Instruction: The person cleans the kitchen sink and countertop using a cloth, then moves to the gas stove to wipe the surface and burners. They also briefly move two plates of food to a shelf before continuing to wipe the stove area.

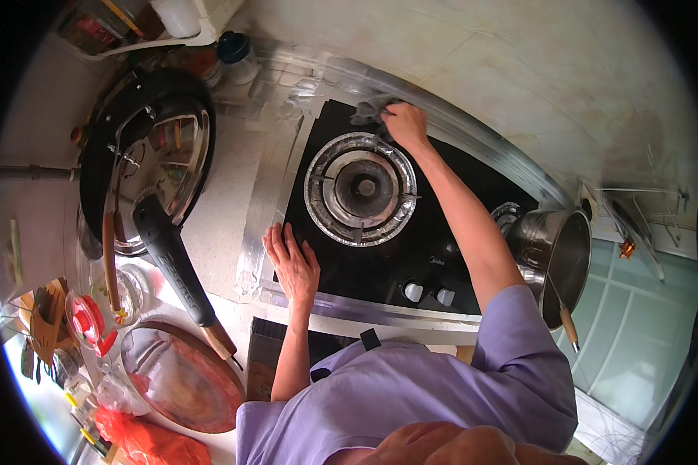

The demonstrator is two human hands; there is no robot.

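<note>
A crumpled dark grey cloth (367, 111) lies against the back edge of the black gas hob (384, 267), and my right hand (406, 123) is closed over it. My right arm reaches across the hob beside the near burner (366, 186), which has a foil ring around it. Nothing is held in my left hand (291, 261); it rests with fingers apart at the hob's left front corner, on the taped metal edge. Two white knobs (413, 292) sit at the hob's front.
On the left stand a black wok (200, 133) with a long handle and a round wooden chopping board (189, 372). A steel pot (549, 256) occupies the right burner. A dark-lidded jar (241, 67) is at the back left, a red plastic bag (145, 439) at the lower left.
</note>
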